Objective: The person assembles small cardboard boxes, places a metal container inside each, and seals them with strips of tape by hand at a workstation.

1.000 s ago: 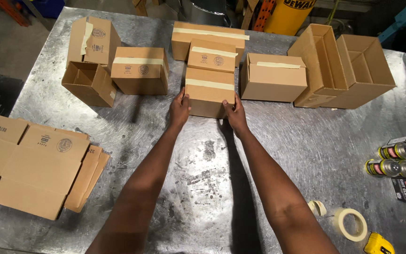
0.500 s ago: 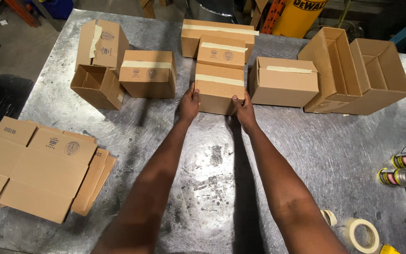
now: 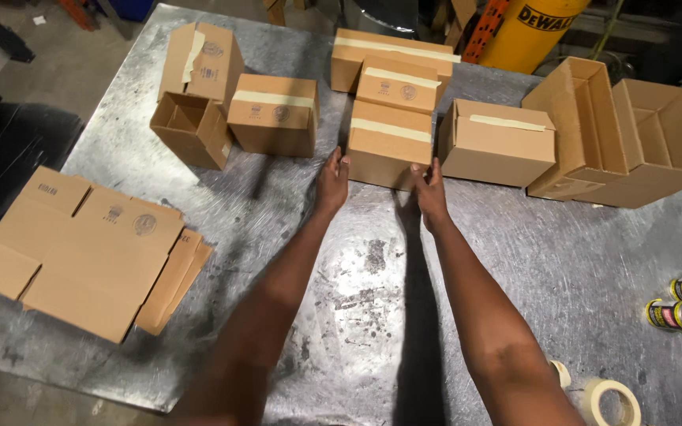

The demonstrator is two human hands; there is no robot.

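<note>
Hands (image 3: 331, 180) and (image 3: 431, 189) now pressed flat against our taped box (image 3: 388, 142), pushed further back among the sealed boxes mid-table (image 3: 515, 260); fingers loose, not gripping.

I have one view only, from the head camera, looking steeply down and forward across the metal table (image 3: 578, 260). It sits close, with both forearms reaching away from me.
</note>
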